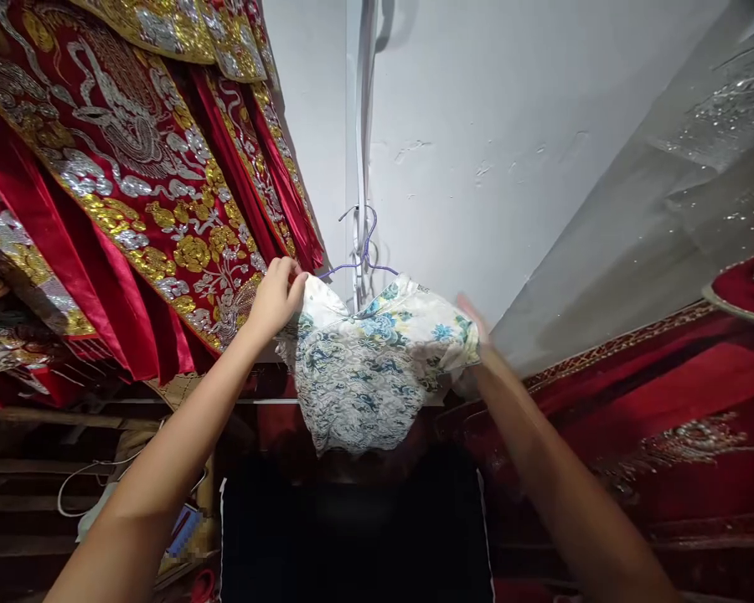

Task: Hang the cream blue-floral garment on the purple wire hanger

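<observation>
A white short-sleeved blouse with blue and yellow flowers and a gathered body hangs in front of me on a purple wire hanger. My left hand pinches the blouse at its left shoulder, thumb and fingers closed on the cloth beside the hanger's arm. By the opposite sleeve is my right hand, blurred by motion and partly covered by the sleeve cloth. Its fingers do not show clearly. The hanger's hook stands upright against a narrow white strip, but what it rests on is hard to make out.
Red costumes with gold and silver embroidery hang at the left. On the right are a sheer sequined cloth and a red beaded garment. Behind the blouse rises a white wall. A blue brush-like item lies low at the left.
</observation>
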{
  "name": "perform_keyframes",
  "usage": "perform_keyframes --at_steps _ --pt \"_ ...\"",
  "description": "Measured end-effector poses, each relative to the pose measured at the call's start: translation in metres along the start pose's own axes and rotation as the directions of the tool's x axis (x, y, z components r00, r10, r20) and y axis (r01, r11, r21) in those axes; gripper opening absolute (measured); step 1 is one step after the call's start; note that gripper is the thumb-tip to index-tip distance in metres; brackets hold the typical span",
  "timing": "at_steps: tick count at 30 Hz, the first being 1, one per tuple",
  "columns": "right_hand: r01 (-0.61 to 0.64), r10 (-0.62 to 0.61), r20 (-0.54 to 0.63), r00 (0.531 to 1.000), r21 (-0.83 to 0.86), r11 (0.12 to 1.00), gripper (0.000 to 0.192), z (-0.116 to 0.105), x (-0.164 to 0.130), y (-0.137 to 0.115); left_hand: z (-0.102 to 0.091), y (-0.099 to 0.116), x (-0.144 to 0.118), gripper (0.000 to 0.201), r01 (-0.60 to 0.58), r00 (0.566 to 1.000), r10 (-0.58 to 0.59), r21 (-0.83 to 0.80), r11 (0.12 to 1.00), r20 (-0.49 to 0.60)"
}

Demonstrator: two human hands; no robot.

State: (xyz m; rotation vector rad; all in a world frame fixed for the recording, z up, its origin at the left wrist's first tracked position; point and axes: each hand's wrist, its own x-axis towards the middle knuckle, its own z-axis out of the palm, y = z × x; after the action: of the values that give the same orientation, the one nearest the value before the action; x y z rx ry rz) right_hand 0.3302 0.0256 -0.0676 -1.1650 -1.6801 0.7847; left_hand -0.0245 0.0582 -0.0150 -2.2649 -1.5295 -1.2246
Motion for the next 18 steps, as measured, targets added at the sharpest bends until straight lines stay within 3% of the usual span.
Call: perform_keyframes --at_steps 2,4,7,10,12,14,16,18 --pt "-0.014 0.014 -0.001 1.0 0.092 0.996 0.061 -0.017 0.0 0.002 -0.005 -0.006 -0.005 0.019 0.015 1.0 -0.015 0.027 1.0 -0.011" --pt "-0.106 0.099 0.04 0.994 0.262 0.959 0.043 -0.028 -0.003 -0.003 -0.007 -0.005 -0.003 0.027 0.003 1.0 -0.002 0.031 1.0 -0.014" --pt "-0.176 0.158 0.087 0.984 0.279 0.944 0.031 -0.032 -0.007 -0.023 -0.004 0.012 0.012 0.043 -0.019 1.0 0.019 -0.026 0.999 -0.003" --pt "-0.133 0.177 -0.119 0.977 0.313 0.94 0.029 -0.036 -0.012 -0.047 0.0 0.04 0.036 0.041 -0.102 0.993 0.107 -0.11 0.989 0.045" --pt "-0.088 0.185 -0.279 0.942 0.327 0.941 0.024 -0.043 -0.021 -0.058 -0.001 0.06 0.05 0.032 -0.172 0.98 0.183 -0.134 0.976 0.077" --pt "-0.089 0.193 -0.343 0.919 0.296 0.951 0.021 -0.049 -0.037 -0.066 -0.006 0.078 0.057 0.033 -0.202 0.971 0.217 -0.148 0.968 0.096" --pt "-0.134 0.21 -0.319 0.924 0.245 0.96 0.021 -0.048 -0.06 -0.071 -0.01 0.093 0.054 0.035 -0.201 0.966 0.229 -0.208 0.957 0.118" --pt "-0.171 0.204 -0.177 0.963 0.185 0.968 0.021 -0.035 -0.085 -0.078 -0.013 0.105 0.041 0.037 -0.154 0.961 0.223 -0.351 0.924 0.164"
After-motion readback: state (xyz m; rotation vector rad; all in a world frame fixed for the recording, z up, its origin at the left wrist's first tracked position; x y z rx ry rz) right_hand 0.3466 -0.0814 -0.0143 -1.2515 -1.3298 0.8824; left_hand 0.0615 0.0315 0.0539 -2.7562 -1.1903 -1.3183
